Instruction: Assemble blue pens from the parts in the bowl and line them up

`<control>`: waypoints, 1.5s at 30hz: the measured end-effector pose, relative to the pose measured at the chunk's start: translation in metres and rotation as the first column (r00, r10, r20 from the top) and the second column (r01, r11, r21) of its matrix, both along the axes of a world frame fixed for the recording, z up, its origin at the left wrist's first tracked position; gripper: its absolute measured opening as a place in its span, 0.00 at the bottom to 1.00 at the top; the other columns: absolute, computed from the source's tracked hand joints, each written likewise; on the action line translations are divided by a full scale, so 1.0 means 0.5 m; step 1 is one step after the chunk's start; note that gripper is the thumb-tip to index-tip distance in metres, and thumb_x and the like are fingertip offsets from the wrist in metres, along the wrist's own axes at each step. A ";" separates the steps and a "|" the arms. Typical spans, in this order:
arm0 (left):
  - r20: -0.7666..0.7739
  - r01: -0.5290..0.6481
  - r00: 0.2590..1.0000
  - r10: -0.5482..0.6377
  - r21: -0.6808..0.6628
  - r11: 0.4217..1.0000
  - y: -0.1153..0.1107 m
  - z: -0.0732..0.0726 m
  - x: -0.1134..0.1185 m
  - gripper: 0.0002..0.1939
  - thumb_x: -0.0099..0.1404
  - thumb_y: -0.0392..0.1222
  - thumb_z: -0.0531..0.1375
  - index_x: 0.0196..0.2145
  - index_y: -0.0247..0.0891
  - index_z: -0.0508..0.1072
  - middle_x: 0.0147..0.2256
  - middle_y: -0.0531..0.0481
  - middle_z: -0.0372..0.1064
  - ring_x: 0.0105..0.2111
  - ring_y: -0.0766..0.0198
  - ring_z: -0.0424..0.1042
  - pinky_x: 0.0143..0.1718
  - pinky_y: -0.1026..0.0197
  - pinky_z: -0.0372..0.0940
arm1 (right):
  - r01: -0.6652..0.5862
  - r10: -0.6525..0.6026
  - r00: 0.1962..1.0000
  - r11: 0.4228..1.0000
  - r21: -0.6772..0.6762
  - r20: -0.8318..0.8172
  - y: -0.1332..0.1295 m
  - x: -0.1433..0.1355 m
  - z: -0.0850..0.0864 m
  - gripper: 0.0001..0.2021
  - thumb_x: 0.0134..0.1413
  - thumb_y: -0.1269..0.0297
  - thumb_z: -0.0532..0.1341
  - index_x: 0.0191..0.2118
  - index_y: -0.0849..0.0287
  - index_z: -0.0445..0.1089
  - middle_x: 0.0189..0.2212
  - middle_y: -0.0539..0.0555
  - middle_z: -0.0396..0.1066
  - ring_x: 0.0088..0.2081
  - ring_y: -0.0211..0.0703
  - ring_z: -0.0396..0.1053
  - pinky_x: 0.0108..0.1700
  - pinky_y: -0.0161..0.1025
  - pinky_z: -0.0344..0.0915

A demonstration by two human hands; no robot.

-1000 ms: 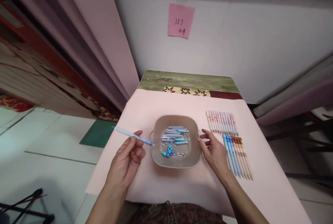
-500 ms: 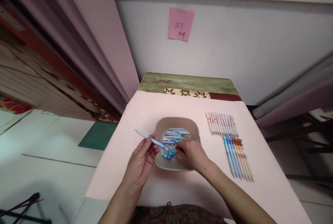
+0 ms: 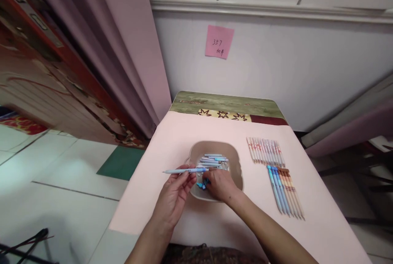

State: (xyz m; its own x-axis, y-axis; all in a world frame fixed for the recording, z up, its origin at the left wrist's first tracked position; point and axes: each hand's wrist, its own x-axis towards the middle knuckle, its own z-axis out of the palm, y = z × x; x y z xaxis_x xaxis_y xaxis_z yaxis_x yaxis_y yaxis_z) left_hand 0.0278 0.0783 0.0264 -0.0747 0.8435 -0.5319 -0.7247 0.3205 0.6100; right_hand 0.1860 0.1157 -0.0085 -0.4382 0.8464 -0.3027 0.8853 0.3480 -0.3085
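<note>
My left hand (image 3: 172,194) pinches a light blue pen (image 3: 175,171), which lies nearly level with its tip to the left. My right hand (image 3: 221,184) is closed at the pen's right end, over the basin; what its curled fingers hold, if anything, is hidden. Beneath both hands stands a beige plastic basin (image 3: 236,158). Inside it are several blue and pale pen parts (image 3: 211,159) toward the back. Small blue pen toppers (image 3: 201,185) lie near its front, partly covered by my right hand.
On the pink-covered table (image 3: 147,198), pale patterned pens (image 3: 265,152) lie in a row at the right. In front of them lie blue pens (image 3: 278,192) and brown-topped pens (image 3: 291,194). A pink note (image 3: 219,43) is stuck to the wall behind.
The pen in my left hand has turned from slanting to nearly level. My right hand has moved from among the basin's contents to the pen's right end. The view has shifted slightly.
</note>
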 end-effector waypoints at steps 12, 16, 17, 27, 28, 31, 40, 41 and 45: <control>-0.057 0.022 0.998 -0.023 -0.016 1.000 0.000 0.010 -0.007 0.12 0.56 0.22 0.60 0.35 0.31 0.76 0.37 0.42 0.77 0.32 0.63 0.77 0.36 0.64 0.74 | -0.004 0.002 0.999 0.999 0.041 0.039 0.001 -0.018 0.012 0.11 0.54 0.68 0.56 0.37 0.60 0.76 0.34 0.61 0.77 0.36 0.51 0.74 0.36 0.40 0.65; -0.056 -0.006 0.998 0.004 -0.034 0.999 0.003 0.012 -0.007 0.12 0.57 0.21 0.58 0.35 0.31 0.76 0.38 0.42 0.77 0.33 0.63 0.77 0.37 0.64 0.74 | 0.044 -0.044 0.999 0.998 0.038 0.009 0.008 0.021 0.029 0.14 0.53 0.67 0.57 0.44 0.52 0.74 0.37 0.56 0.78 0.39 0.49 0.74 0.37 0.38 0.65; -0.058 -0.017 0.998 0.015 -0.041 0.999 0.003 0.013 -0.007 0.12 0.58 0.21 0.57 0.35 0.31 0.76 0.38 0.41 0.77 0.33 0.63 0.77 0.37 0.64 0.74 | 0.077 -0.077 0.997 0.996 0.044 0.003 0.011 0.037 0.035 0.15 0.54 0.67 0.57 0.46 0.50 0.73 0.38 0.55 0.78 0.40 0.48 0.74 0.38 0.37 0.64; -0.027 0.033 0.999 -0.033 0.004 0.999 -0.005 0.016 0.018 0.10 0.59 0.22 0.58 0.35 0.30 0.75 0.37 0.40 0.77 0.32 0.64 0.77 0.36 0.63 0.74 | 0.088 -0.090 0.994 0.995 0.042 0.054 0.010 0.065 0.041 0.09 0.49 0.68 0.60 0.36 0.54 0.77 0.34 0.56 0.78 0.38 0.49 0.75 0.36 0.36 0.64; -0.027 0.035 0.999 -0.035 0.008 0.999 -0.006 0.017 0.020 0.10 0.59 0.22 0.58 0.35 0.30 0.75 0.37 0.40 0.77 0.32 0.63 0.77 0.36 0.63 0.74 | 0.063 -0.064 0.997 0.998 0.031 0.052 0.006 0.053 0.037 0.09 0.47 0.68 0.61 0.35 0.54 0.77 0.34 0.56 0.78 0.37 0.50 0.75 0.35 0.36 0.64; -0.035 0.026 0.999 -0.025 0.014 1.000 -0.012 0.022 0.017 0.10 0.59 0.22 0.57 0.35 0.30 0.76 0.37 0.41 0.77 0.32 0.63 0.77 0.36 0.63 0.74 | 0.010 -0.011 0.998 1.000 0.013 0.060 0.001 0.023 0.026 0.09 0.46 0.70 0.60 0.34 0.59 0.77 0.33 0.60 0.78 0.37 0.52 0.75 0.35 0.38 0.65; -0.064 -0.057 0.996 0.057 -0.006 0.998 -0.013 0.029 0.002 0.11 0.61 0.22 0.55 0.35 0.28 0.76 0.35 0.40 0.76 0.30 0.64 0.76 0.34 0.64 0.74 | 0.226 -0.208 0.940 0.973 0.037 -0.271 -0.013 0.087 0.054 0.07 0.52 0.66 0.59 0.37 0.58 0.73 0.30 0.54 0.76 0.31 0.43 0.72 0.32 0.34 0.63; -0.060 -0.046 0.997 0.046 0.003 0.999 -0.011 0.031 0.006 0.11 0.61 0.22 0.55 0.35 0.28 0.76 0.36 0.40 0.76 0.30 0.64 0.76 0.34 0.64 0.74 | 0.288 -0.262 0.851 0.958 -0.013 -0.454 -0.019 0.100 0.061 0.06 0.52 0.65 0.59 0.36 0.57 0.72 0.27 0.51 0.75 0.29 0.40 0.71 0.31 0.33 0.62; -0.047 0.038 0.998 -0.036 0.052 0.998 -0.004 0.042 0.029 0.10 0.60 0.23 0.58 0.36 0.29 0.75 0.37 0.39 0.76 0.31 0.63 0.76 0.34 0.63 0.74 | 0.377 -0.353 0.433 0.907 -0.189 -0.829 -0.049 0.127 0.086 0.08 0.54 0.61 0.61 0.38 0.58 0.71 0.23 0.49 0.69 0.26 0.37 0.66 0.28 0.32 0.62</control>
State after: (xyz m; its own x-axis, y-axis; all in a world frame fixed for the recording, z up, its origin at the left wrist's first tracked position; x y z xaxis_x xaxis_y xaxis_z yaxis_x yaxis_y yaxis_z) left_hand 0.0421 0.0762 0.0471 -0.0663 0.8729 -0.4833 -0.6837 0.3130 0.6592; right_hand 0.2495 0.0913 0.0345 -0.1185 0.9920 0.0443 0.2623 0.0743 -0.9621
